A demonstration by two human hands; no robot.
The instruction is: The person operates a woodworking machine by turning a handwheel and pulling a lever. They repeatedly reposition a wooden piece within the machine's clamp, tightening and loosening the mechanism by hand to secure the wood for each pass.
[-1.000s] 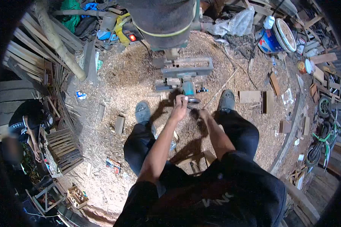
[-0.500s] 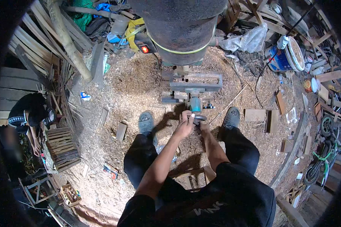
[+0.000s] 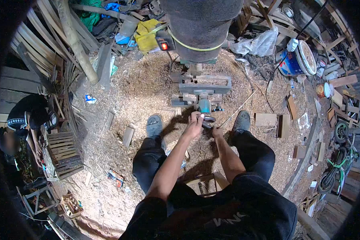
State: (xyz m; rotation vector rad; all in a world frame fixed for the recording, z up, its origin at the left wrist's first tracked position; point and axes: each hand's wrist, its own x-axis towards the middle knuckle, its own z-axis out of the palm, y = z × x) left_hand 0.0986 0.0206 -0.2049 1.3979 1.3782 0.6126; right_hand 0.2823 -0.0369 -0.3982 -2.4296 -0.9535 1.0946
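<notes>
A dark handwheel (image 3: 208,120) sits at the near end of a teal-and-grey machine part (image 3: 204,106). My left hand (image 3: 194,125) is closed around the wheel's left side, with the thumb on top. Lower right of the wheel, my right hand (image 3: 217,133) is closed at its rim or handle; the fingers are partly hidden. Beyond the teal part lies a grey metal machine bed (image 3: 206,85). A small black knob (image 3: 218,109) sticks out on its right.
A large dark cylinder (image 3: 202,32) rises behind the bed. Wood shavings (image 3: 138,84) cover the floor between my feet. Wood blocks (image 3: 265,119) and a bucket (image 3: 296,60) are to the right. At left another person (image 3: 28,114) bends by a slatted crate (image 3: 64,154).
The view has shifted slightly, so the machine and floor appear a little higher. Both my hands stay at the handwheel. The person at left has shifted a little.
</notes>
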